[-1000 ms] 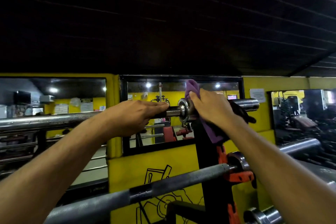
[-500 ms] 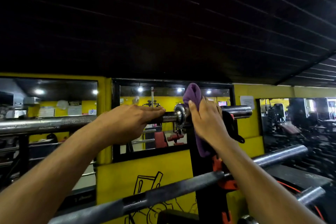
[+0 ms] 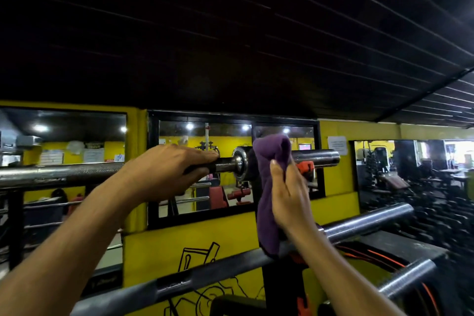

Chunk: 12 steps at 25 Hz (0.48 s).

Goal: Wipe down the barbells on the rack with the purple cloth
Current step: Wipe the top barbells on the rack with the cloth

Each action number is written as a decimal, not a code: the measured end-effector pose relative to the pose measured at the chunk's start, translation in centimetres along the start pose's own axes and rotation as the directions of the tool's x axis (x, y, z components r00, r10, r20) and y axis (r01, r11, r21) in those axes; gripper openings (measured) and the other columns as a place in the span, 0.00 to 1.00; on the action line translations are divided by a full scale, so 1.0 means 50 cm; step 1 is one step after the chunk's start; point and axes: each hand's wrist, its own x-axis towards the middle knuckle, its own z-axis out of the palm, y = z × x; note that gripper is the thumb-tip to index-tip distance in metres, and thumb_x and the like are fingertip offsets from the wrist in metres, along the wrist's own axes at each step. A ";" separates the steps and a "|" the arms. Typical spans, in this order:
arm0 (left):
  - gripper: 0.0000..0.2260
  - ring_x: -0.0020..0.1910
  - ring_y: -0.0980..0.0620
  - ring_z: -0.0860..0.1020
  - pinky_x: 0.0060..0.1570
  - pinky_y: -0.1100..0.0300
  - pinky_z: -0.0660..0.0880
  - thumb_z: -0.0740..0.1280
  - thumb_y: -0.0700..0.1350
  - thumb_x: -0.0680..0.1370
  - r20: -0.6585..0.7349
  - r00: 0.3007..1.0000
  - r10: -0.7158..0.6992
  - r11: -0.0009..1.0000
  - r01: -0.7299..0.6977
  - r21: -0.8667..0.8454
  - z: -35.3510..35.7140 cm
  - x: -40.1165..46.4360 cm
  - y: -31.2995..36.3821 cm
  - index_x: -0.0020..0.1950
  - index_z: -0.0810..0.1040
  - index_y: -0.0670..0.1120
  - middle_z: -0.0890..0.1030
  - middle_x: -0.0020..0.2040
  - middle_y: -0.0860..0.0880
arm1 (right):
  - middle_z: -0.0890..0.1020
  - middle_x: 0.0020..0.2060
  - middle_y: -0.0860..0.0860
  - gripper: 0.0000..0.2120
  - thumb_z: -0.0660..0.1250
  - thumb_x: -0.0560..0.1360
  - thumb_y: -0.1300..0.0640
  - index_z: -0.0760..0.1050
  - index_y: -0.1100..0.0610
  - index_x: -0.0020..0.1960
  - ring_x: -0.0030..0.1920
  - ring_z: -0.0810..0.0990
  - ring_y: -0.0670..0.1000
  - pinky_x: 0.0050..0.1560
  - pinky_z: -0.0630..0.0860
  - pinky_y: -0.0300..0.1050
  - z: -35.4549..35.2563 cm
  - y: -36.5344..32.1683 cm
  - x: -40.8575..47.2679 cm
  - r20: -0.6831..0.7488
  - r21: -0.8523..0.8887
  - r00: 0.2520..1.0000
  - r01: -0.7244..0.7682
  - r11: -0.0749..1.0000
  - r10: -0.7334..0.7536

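The top barbell [image 3: 64, 174] is gripped on its shaft by the left hand [image 3: 164, 172], fingers curled over it. Just right of that grip, past the collar [image 3: 239, 163], the purple cloth [image 3: 269, 187] is draped over the sleeve [image 3: 315, 156] and held by the right hand [image 3: 288, 195].

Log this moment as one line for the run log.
left hand grips top barbell | right hand holds purple cloth on its sleeve
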 end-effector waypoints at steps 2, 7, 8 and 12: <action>0.22 0.57 0.59 0.76 0.53 0.67 0.71 0.58 0.56 0.82 0.019 1.000 -0.018 1.000 0.018 0.007 -0.001 -0.003 0.005 0.77 0.60 0.62 0.72 0.72 0.59 | 0.78 0.39 0.47 0.10 0.55 0.85 0.48 0.75 0.43 0.57 0.38 0.78 0.44 0.38 0.75 0.40 -0.024 0.005 -0.054 0.021 0.103 0.998 -0.064 0.993 0.062; 0.27 0.58 0.59 0.72 0.56 0.60 0.71 0.56 0.64 0.78 0.125 0.981 -0.151 0.987 0.156 -0.028 -0.001 0.006 0.013 0.77 0.60 0.64 0.70 0.73 0.59 | 0.83 0.42 0.50 0.14 0.57 0.85 0.53 0.79 0.52 0.47 0.41 0.82 0.47 0.38 0.77 0.37 -0.123 0.000 -0.084 -0.060 0.261 0.916 -0.369 0.892 0.397; 0.30 0.65 0.56 0.71 0.63 0.56 0.70 0.53 0.67 0.75 0.108 0.982 -0.156 0.987 0.159 -0.023 0.001 0.009 0.018 0.77 0.58 0.63 0.66 0.76 0.59 | 0.82 0.40 0.52 0.14 0.57 0.85 0.54 0.78 0.55 0.46 0.37 0.82 0.46 0.34 0.76 0.34 -0.158 -0.008 -0.076 -0.109 0.339 0.877 -0.409 0.847 0.467; 0.32 0.75 0.61 0.52 0.74 0.55 0.55 0.44 0.69 0.77 0.058 0.997 -0.049 0.994 0.054 -0.092 0.018 0.058 0.081 0.80 0.46 0.61 0.49 0.79 0.62 | 0.78 0.43 0.51 0.13 0.58 0.85 0.52 0.76 0.60 0.56 0.34 0.75 0.47 0.22 0.71 0.28 -0.281 0.001 -0.048 -0.276 0.625 0.672 -0.417 0.660 0.687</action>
